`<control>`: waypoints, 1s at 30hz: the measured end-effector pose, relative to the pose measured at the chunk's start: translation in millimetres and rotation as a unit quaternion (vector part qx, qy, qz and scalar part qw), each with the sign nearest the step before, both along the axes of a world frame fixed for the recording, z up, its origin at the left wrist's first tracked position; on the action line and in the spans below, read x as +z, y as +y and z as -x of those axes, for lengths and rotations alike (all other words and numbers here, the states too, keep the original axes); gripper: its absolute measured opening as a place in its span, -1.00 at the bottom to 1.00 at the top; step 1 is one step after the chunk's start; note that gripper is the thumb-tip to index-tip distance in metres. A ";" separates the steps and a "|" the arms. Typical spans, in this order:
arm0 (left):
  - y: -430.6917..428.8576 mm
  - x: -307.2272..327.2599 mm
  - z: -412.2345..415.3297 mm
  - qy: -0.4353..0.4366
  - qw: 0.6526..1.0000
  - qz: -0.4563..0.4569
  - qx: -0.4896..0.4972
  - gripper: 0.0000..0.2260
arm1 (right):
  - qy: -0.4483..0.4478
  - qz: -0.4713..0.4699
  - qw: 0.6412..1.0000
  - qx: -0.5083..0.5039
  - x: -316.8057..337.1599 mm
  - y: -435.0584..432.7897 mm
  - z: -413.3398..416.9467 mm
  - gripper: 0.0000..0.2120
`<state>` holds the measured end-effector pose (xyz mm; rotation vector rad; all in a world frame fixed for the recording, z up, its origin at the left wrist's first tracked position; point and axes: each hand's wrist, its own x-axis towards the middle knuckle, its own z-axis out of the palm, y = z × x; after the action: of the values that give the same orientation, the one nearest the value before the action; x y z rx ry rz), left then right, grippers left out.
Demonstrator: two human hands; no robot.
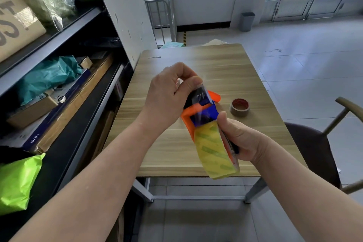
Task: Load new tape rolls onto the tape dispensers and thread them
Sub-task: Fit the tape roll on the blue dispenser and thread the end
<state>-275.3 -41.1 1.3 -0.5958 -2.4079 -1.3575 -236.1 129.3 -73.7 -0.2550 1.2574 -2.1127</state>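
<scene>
An orange and blue tape dispenser [202,110] is held above the wooden table [196,68]. A yellowish clear tape roll [214,151] sits on its lower end. My right hand [239,139] grips the dispenser and roll from the right side. My left hand [170,94] pinches the clear tape end at the dispenser's top front, with the strip lying over the blue and black parts. An empty brown cardboard tape core [239,107] lies on the table to the right.
A dark metal shelf [64,31] with boxes, a teal bag and a bright green bag [17,182] stands at the left. A dark chair [318,147] is at the table's right. A grey bin [247,21] and metal cart [163,13] stand farther back.
</scene>
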 end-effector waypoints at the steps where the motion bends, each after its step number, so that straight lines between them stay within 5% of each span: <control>1: 0.9 -0.4 -0.2 0.002 1.000 -0.013 0.003 -0.93 | -0.003 0.005 1.000 0.003 -0.5 -0.3 0.0 -0.07; 7: -4.8 2.0 -3.1 -0.025 0.998 -0.053 0.026 -0.85 | -0.010 0.020 1.000 -0.012 -4.0 3.8 3.0 0.02; 18: -8.7 3.6 2.0 -0.036 0.995 0.028 0.091 -0.88 | 0.012 -0.029 0.999 -0.011 8.3 6.9 -1.8 -0.13; 30: -26.5 10.9 34.6 -0.091 0.989 -0.015 0.116 -0.88 | 0.065 -0.071 0.994 0.046 10.8 6.5 -6.4 -0.26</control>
<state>-309.9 -67.6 12.2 -0.1807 -2.4983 -1.3961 -229.6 135.8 -62.9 -0.3863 1.4371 -1.9459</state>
